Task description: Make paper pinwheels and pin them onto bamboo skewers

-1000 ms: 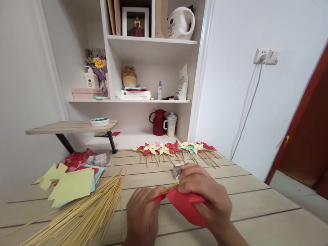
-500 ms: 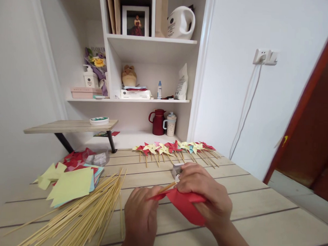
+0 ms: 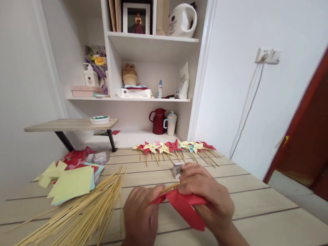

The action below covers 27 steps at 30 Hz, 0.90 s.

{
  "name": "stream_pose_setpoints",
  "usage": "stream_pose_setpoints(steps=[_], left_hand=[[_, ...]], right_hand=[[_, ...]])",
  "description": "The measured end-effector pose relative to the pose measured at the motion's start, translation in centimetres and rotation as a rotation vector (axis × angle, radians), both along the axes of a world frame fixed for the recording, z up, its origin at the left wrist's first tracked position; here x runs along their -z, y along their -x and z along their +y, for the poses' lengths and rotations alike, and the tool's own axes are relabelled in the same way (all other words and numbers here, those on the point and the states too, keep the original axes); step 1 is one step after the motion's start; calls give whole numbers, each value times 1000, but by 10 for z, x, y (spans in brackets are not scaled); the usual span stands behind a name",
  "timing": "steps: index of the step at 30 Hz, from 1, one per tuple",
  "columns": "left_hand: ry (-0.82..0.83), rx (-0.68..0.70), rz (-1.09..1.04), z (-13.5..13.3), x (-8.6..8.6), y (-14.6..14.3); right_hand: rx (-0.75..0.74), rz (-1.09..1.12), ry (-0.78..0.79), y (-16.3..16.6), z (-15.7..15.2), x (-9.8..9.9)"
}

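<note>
Has paper sheets (image 3: 70, 186) and thin sticks (image 3: 82, 213) toward the left edge of the surface (image 3: 265, 216); pinches a single stick (image 3: 169, 188) and red paper (image 3: 186, 211) in the left hand (image 3: 141, 213), with thumb against curled fingers, near the front edge; has pinwheels (image 3: 174, 146) along the back edge, a small box (image 3: 176, 170) nearer; grips the red paper with the right hand (image 3: 208, 198) too, with fingers bunched

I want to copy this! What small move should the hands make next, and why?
Maybe the right hand could shift its grip slightly, to check whether the stick and the red paper are joined. The left hand also pinches the paper, the stick shows between both hands, and the right hand hides the stick's far end.
</note>
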<state>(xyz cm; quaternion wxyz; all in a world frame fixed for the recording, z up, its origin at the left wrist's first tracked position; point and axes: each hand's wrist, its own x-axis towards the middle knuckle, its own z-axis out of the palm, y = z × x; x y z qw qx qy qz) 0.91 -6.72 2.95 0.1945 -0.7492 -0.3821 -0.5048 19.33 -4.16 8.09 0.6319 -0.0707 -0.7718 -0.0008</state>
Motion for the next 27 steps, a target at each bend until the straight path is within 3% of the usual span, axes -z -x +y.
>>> stream_pose_setpoints(steps=[27], left_hand=[[-55, 4, -45, 2, 0, 1]], right_hand=[[30, -8, -17, -2, 0, 1]])
